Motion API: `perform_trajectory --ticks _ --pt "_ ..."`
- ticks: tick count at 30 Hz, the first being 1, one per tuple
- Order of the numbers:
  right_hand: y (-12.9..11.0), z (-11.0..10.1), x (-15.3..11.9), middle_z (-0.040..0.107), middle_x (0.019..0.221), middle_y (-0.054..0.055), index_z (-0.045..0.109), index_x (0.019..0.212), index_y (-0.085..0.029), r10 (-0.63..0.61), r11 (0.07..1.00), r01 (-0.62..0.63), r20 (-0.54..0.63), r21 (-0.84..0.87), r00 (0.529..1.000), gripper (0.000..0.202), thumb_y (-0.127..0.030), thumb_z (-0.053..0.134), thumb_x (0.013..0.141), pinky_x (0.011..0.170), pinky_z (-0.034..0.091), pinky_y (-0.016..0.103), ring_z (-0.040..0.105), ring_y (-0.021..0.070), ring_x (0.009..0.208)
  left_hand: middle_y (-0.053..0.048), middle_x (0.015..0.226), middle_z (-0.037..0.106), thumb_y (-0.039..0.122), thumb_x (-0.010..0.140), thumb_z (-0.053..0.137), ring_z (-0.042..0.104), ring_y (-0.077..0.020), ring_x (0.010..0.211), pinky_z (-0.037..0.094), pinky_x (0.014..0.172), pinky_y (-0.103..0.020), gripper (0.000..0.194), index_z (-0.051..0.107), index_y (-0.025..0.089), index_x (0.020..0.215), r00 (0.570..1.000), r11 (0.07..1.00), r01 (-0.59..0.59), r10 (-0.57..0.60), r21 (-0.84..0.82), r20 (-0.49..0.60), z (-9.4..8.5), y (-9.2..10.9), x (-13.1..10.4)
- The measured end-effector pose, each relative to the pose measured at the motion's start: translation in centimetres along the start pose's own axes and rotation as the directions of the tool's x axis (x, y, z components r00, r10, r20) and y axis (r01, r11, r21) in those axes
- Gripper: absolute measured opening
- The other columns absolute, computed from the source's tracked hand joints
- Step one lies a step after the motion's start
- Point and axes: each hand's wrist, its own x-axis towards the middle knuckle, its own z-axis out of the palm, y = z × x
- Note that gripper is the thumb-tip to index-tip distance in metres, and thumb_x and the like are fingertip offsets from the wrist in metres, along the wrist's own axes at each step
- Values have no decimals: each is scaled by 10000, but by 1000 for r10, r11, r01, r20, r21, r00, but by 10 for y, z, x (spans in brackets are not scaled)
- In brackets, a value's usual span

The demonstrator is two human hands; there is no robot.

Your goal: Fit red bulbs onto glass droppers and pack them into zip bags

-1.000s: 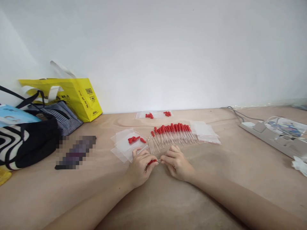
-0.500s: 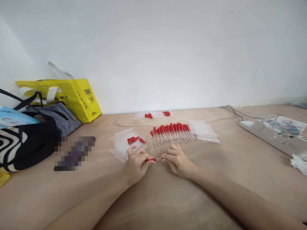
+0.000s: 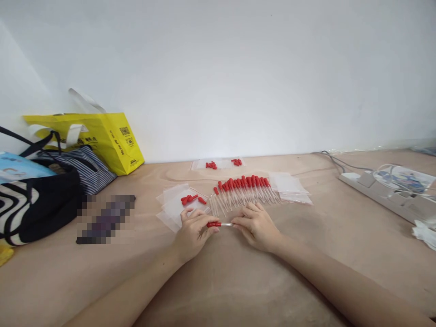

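My left hand [image 3: 195, 231] pinches a red rubber bulb [image 3: 214, 224] between thumb and fingers. A clear tube [image 3: 226, 224] extends from the bulb to my right hand [image 3: 255, 226], whose closed fingers hide its far end. Just beyond my hands lies a fanned row of clear droppers with red bulbs [image 3: 248, 181]; at its left end are some tubes [image 3: 214, 205] without bulbs. Several loose red bulbs [image 3: 189, 199] rest on overlapping clear plastic bags [image 3: 173, 200] near my left hand. More plastic bags [image 3: 289, 184] lie right of the row.
Near the wall is another clear bag [image 3: 223, 163] with red pieces. A yellow bag [image 3: 116, 141], a black-and-white bag [image 3: 44, 204] and a blurred dark object [image 3: 105, 218] are at left. A white power strip [image 3: 381, 187], cables [image 3: 332, 156] and crumpled tissue [image 3: 424, 234] are at right.
My right hand has shifted slightly right, and more of the clear tube shows between my hands. The fingers of my left hand have parted a little from the red bulb, showing more of it.
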Motion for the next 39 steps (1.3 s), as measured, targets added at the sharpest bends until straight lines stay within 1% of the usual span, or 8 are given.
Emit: perform_trajectory --ticks 5,9,11,14,19,25,29,39 --pt "-1 9 10 625 730 31 632 769 -198 245 957 -247 28 149 969 160 -211 474 789 663 318 284 485 157 716 -50 1016 612 380 762 551 502 -239 969 238 857 -416 321 513 230 1044 984 987 137 -126 86 -124 -2 -10 1" --pt "-2 23 38 643 719 24 629 760 -190 546 801 -548 80 242 834 197 -223 437 788 641 356 261 537 149 676 -49 1031 598 339 749 547 485 -255 981 269 816 -424 233 550 246 963 948 944 300 -280 134 -149 -4 -22 3" --pt "-3 31 54 650 742 31 619 840 -186 638 746 -636 63 196 768 184 -234 455 771 654 354 267 550 167 722 -35 1018 601 314 741 550 485 -249 974 278 803 -418 183 573 256 913 937 926 342 -324 159 -129 -5 -25 4" --pt "-7 43 75 652 810 46 587 905 -179 699 712 -696 2 99 715 200 -243 463 762 726 325 302 547 197 829 -22 1010 598 291 732 558 482 -241 980 277 806 -417 139 596 263 862 926 907 377 -362 189 -111 -6 -27 4" --pt "-7 54 89 646 786 66 576 824 -164 710 702 -710 -26 -53 704 153 -230 465 743 763 272 339 537 209 841 -19 1010 596 295 724 557 475 -246 982 265 810 -430 118 614 267 824 909 883 417 -405 216 -98 -7 -30 4" --pt "-8 49 82 642 847 56 604 774 -199 641 761 -638 -13 -118 768 171 -295 465 751 747 247 341 510 204 875 -26 991 608 284 716 551 479 -248 954 261 793 -435 129 614 261 827 908 875 418 -399 245 -123 -6 -36 4" --pt "-15 38 77 644 819 70 627 747 -190 606 788 -584 73 -197 792 161 -252 482 715 744 252 350 515 213 857 -34 963 615 287 722 549 481 -251 932 258 792 -441 132 616 257 831 918 873 397 -370 284 -145 -6 -39 3" --pt "-22 28 82 648 849 134 643 818 -132 656 752 -581 270 -311 705 246 -260 449 740 788 282 383 563 229 835 -49 1019 579 164 784 494 455 -241 973 249 807 -432 233 600 292 947 994 871 41 -87 490 71 -5 -57 32"
